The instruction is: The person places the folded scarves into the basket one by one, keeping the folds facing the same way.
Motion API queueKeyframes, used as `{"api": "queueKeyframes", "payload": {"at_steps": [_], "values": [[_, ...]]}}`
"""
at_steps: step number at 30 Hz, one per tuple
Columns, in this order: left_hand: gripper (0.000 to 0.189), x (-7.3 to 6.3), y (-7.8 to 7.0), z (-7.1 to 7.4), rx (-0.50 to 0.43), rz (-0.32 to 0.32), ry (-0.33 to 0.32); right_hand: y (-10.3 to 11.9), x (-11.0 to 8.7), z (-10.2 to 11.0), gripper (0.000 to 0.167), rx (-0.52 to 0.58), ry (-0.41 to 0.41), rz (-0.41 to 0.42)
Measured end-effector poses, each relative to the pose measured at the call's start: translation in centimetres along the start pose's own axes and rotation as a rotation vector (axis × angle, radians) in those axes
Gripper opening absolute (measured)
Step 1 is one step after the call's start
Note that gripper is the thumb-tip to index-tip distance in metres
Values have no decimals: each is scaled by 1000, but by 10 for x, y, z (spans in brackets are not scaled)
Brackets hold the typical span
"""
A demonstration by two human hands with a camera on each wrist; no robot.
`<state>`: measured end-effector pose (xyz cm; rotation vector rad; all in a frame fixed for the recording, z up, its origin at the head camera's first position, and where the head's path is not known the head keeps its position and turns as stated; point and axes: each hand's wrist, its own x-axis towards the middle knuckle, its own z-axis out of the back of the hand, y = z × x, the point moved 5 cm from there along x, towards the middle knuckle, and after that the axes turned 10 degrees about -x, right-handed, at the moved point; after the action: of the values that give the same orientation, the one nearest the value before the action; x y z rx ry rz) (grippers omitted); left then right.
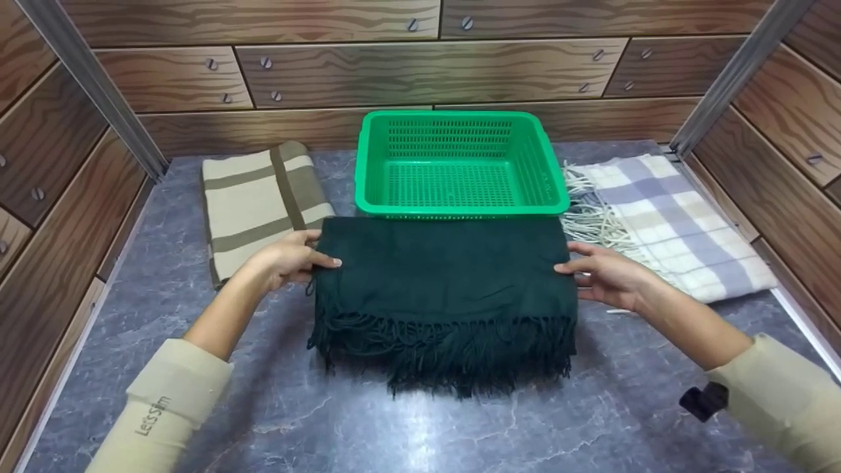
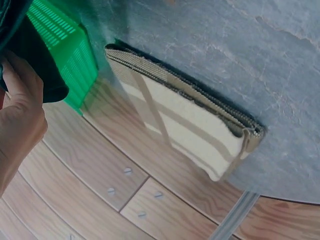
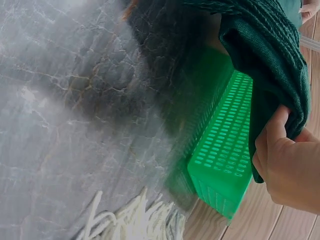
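Observation:
A folded dark green scarf (image 1: 447, 269) with a fringed front edge is held level between both hands, just in front of the green plastic basket (image 1: 460, 210). My left hand (image 1: 289, 259) grips its left side, thumb on top and fingers beneath. On the opposite side, my right hand (image 1: 608, 272) pinches the edge the same way. In the right wrist view, the scarf (image 3: 275, 65) hangs over the fingers, raised off the table. Through its slatted walls and floor, the basket shows no cloth inside.
A folded beige and brown striped cloth (image 1: 243, 197) lies left of the basket. To the right is a folded white and lavender checked scarf (image 1: 677, 217), its pale fringe (image 1: 594, 217) towards the basket. Wood-patterned panels (image 1: 420, 72) enclose the grey marbled table (image 1: 276, 407) at back and sides.

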<state>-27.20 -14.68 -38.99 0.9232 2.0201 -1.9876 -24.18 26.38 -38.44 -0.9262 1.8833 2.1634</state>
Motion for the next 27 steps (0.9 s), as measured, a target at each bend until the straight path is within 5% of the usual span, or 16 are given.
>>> {"api": "queueKeyframes", "payload": {"at_steps": [27], "values": [[82,-23,-22,4,-34,-30,38,28,-15,-6,59,67,33,52]]}}
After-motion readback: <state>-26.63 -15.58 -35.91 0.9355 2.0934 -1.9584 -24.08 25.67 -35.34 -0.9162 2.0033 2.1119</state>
